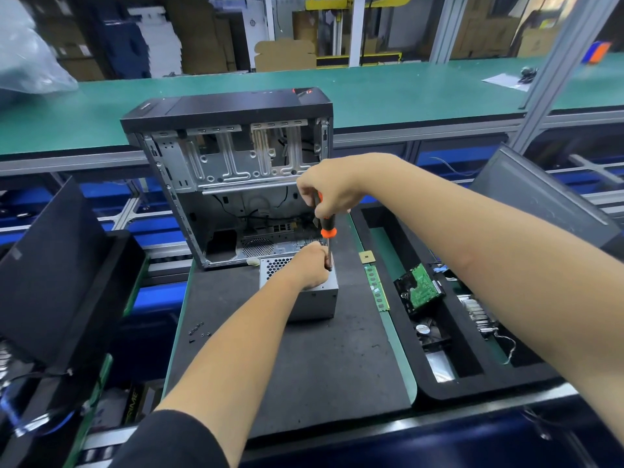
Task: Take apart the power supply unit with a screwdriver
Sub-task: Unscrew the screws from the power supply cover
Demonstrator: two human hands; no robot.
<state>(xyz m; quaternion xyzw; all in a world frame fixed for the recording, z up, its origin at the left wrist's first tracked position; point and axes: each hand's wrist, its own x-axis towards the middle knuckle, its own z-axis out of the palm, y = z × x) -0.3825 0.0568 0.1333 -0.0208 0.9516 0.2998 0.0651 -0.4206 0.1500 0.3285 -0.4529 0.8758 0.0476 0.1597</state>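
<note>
Left hand steadying grey power supply unit — perforated, upright

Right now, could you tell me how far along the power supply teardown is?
Done: the power supply is out of the computer case and sits on the mat, with loose screws lying to its left. In hand: the right hand holds the screwdriver upright at its top far corner while the left hand steadies the shaft. Left: its cover looks closed, so opening remains.
</note>
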